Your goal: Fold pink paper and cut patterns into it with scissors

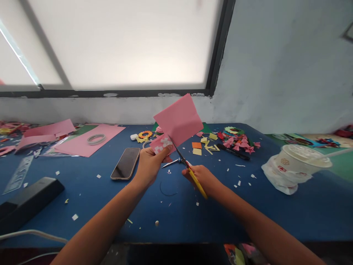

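Head view: left hand (149,163) pinches pink sheet (180,119), held above worktop (176,217); right hand (206,177) grips yellow-handled scissors (196,182), blades at sheet close by left hand; for clean cut, probably best to keep sheet taut, fingertips clear of blades

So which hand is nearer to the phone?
Left. The left hand, holding pink paper, is just to the right of the phone. The right hand, holding scissors, is farther to the right, beyond the left hand.
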`<state>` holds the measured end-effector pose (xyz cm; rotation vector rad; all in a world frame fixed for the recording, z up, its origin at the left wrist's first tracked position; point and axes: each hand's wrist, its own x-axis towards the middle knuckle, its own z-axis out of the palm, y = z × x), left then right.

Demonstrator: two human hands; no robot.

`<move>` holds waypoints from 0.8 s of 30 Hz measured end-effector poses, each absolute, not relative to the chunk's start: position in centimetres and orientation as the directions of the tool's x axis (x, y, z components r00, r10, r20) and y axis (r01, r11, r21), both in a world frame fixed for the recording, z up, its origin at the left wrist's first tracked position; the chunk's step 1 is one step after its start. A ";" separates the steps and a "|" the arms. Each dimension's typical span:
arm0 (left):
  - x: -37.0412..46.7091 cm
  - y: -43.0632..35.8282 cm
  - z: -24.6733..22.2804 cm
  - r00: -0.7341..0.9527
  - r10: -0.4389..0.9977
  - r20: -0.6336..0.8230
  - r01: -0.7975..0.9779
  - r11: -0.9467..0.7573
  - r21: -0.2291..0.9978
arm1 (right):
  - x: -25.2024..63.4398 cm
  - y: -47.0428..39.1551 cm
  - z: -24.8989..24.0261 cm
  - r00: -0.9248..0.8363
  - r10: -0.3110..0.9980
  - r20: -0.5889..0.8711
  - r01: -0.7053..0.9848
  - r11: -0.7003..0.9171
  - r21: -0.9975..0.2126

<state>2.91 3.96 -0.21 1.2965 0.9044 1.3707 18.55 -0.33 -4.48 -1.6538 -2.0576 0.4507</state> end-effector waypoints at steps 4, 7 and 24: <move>2.8 4.1 -0.3 0.081 0.965 0.249 -0.150 -0.235 0.960 | 18.8 -0.2 -4.8 -0.148 0.977 0.153 0.815 0.208 -0.541; 2.8 4.1 -0.4 0.088 0.959 0.270 -0.145 -0.255 0.956 | 18.9 0.1 -5.1 -0.138 0.982 0.132 0.836 0.187 -0.516; 3.0 3.8 -0.3 0.103 0.968 0.230 -0.177 -0.210 0.961 | 18.9 0.4 -5.3 -0.118 0.986 0.117 0.880 0.159 -0.448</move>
